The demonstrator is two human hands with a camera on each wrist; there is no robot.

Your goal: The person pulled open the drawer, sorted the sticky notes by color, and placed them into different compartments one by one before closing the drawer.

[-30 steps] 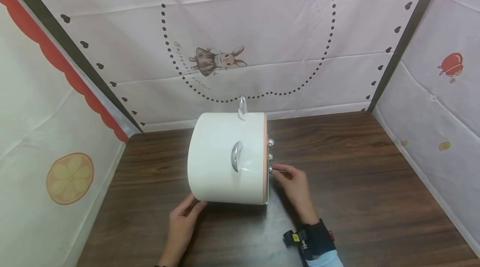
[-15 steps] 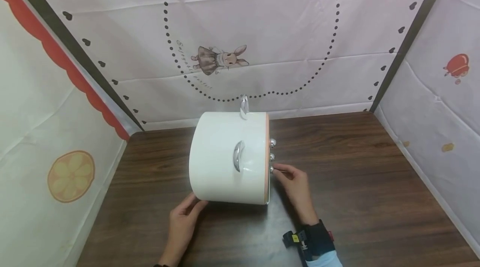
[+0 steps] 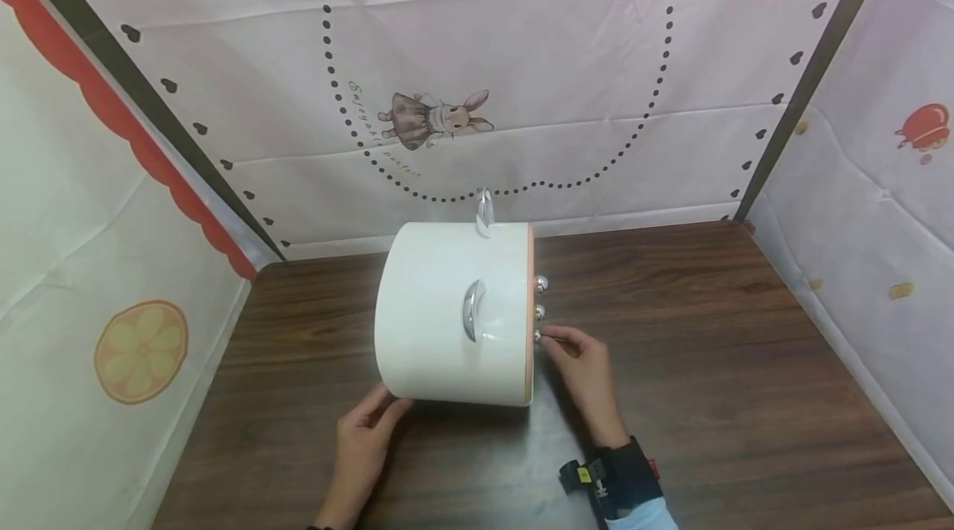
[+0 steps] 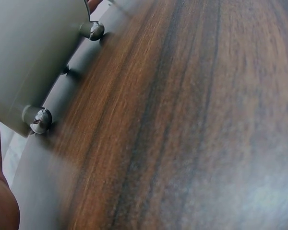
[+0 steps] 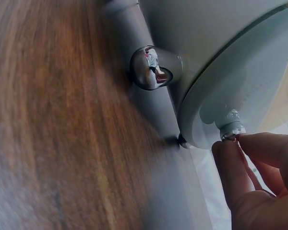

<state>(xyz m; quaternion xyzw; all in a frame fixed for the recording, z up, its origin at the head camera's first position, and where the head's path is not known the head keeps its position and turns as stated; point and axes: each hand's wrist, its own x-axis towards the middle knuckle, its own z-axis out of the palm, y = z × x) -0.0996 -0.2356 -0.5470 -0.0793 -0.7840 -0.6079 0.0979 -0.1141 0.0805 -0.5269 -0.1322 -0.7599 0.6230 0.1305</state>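
Observation:
A glossy white box (image 3: 440,315) with a rounded side and chrome handles lies in the middle of the table in the head view. Small round knobs stick out from its right end. My right hand (image 3: 589,373) pinches the nearest knob (image 5: 233,130) between thumb and fingers, in front of a pale panel (image 5: 249,81). At the box's near left corner, my left hand (image 3: 361,439) touches it with fairly straight fingers. Those fingertips are partly hidden by the box. Chrome ball feet (image 4: 40,120) show under the box in the left wrist view.
The dark wood table (image 3: 745,397) extends on both sides of the box. Printed white cloth walls (image 3: 566,58) stand behind and at the left and right. A black wrist strap with a small camera (image 3: 581,474) sits on the right wrist.
The pinched knob sits slightly closer to the box, and the thin panel gap beside it looks narrower. Both hands stay nearly where they were.

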